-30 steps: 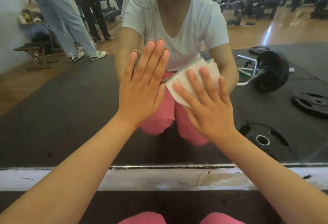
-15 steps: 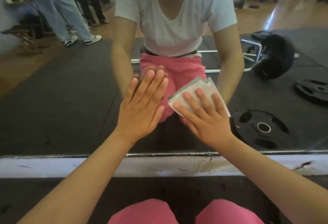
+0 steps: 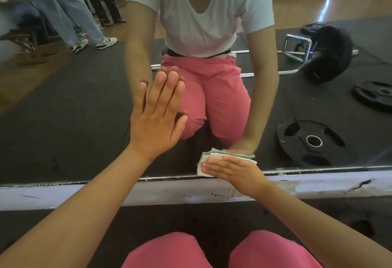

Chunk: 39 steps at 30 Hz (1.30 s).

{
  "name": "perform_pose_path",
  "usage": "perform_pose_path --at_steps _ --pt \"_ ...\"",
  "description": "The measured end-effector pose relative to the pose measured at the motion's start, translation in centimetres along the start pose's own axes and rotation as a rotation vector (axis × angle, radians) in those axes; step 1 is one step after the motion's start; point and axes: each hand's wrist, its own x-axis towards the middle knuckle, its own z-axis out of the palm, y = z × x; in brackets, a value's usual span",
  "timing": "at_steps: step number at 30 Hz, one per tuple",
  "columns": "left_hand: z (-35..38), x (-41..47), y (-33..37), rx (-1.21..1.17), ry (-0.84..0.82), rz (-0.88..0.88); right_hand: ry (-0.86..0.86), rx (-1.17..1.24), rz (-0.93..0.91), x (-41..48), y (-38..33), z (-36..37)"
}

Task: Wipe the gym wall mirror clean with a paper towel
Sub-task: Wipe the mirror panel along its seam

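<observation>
While the left hand (image 3: 158,119) is staying planted flat on the large gym wall mirror (image 3: 74,119), fingers (image 3: 167,89) straight, pressed together and pointing up, the right hand (image 3: 235,172) is dropping from a spot level with the left one to the mirror's bottom edge. It is now lying sideways, fingers (image 3: 214,165) straight and close together, pointing left. It is pressing the folded white paper towel (image 3: 204,158) flat on the glass just above the scuffed white wall strip (image 3: 84,191) under the mirror. The view is tilting down with it.

My read: a downward wipe stroke is ending and the lower middle of the glass is getting covered. The pass is probably turning sideways along the bottom edge. The task is looking part done, since only this patch is being worked.

Hidden or unclear:
- Most of the towel is sitting under the right palm, with only its left and top edges showing, so its fold count and any dirt are not readable.
- Smears on the glass are not showing up against the reflected dark floor mat (image 3: 63,140).
- The mirror's top and sides are running out of frame, so the area left to wipe cannot be told.
- The black weight plate (image 3: 311,142) and barbell (image 3: 326,53) are showing only as reflections.
- The reflected arm behind the left hand is blurring.
</observation>
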Motion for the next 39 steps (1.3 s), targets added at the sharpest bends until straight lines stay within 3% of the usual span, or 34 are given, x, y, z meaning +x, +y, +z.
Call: perform_pose_path --at_steps 8,11,21,26,29,33,39 --pt "-1.4 0.3 0.6 -0.077 -0.055 -0.05 0.29 0.163 0.405 0.7 10.0 -5.0" --pt "-2.3 1.7 2.1 -0.117 -0.033 0.022 0.349 0.161 0.539 1.0 13.2 -6.7" --pt "-0.1 9.1 8.6 -0.069 0.004 0.339 0.315 0.162 0.49 -0.9 10.3 -3.5" --pt "1.3 9.0 9.3 0.067 0.059 0.352 0.103 0.152 0.322 -6.6 5.3 -0.2" --pt "1.6 8.8 9.3 0.077 0.06 0.348 0.026 0.195 0.335 -8.4 1.7 1.0" --pt "1.8 8.7 9.3 0.099 0.053 0.34 0.003 0.269 0.466 -6.8 -2.1 1.3" --pt "1.8 8.7 9.1 0.097 0.031 0.342 0.089 0.233 0.484 -7.6 -0.5 1.9"
